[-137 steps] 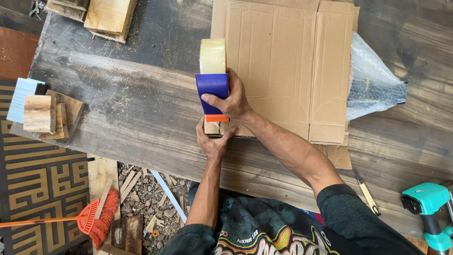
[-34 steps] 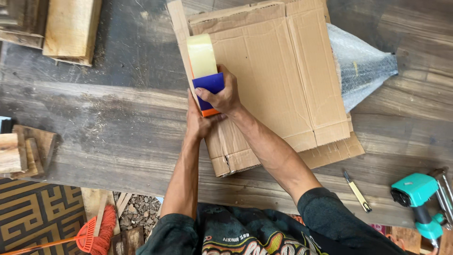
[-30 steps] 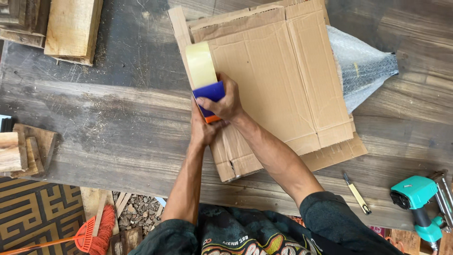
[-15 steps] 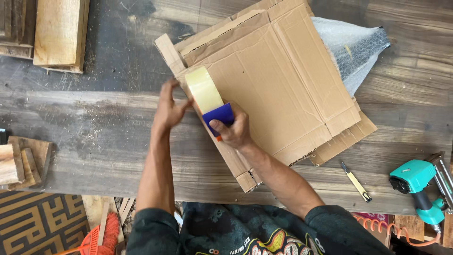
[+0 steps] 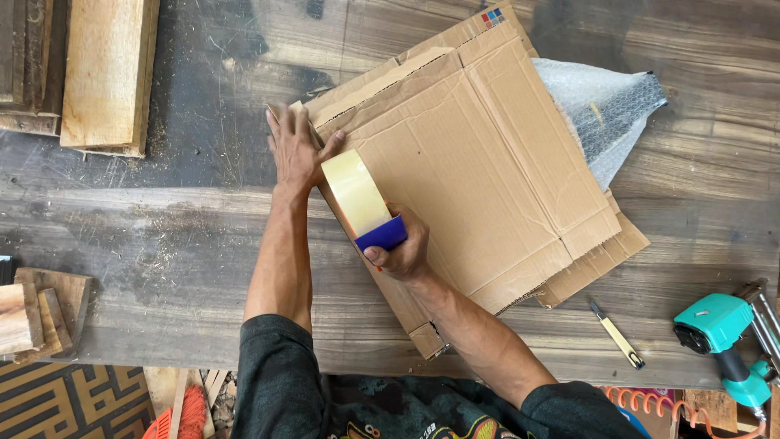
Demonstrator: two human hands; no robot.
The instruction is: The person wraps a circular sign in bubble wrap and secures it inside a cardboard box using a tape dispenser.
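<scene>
Right hand (image 5: 400, 254) is closed around the blue tape dispenser (image 5: 382, 235), its pale tape roll (image 5: 354, 193) resting on the left edge of the flattened cardboard box (image 5: 479, 171) at frame centre. That edge runs diagonally from upper left to lower centre. Left hand (image 5: 295, 147) lies flat and open, holding nothing, pressed on the box's upper-left corner, just up the edge from the roll, on the table (image 5: 162, 244)
</scene>
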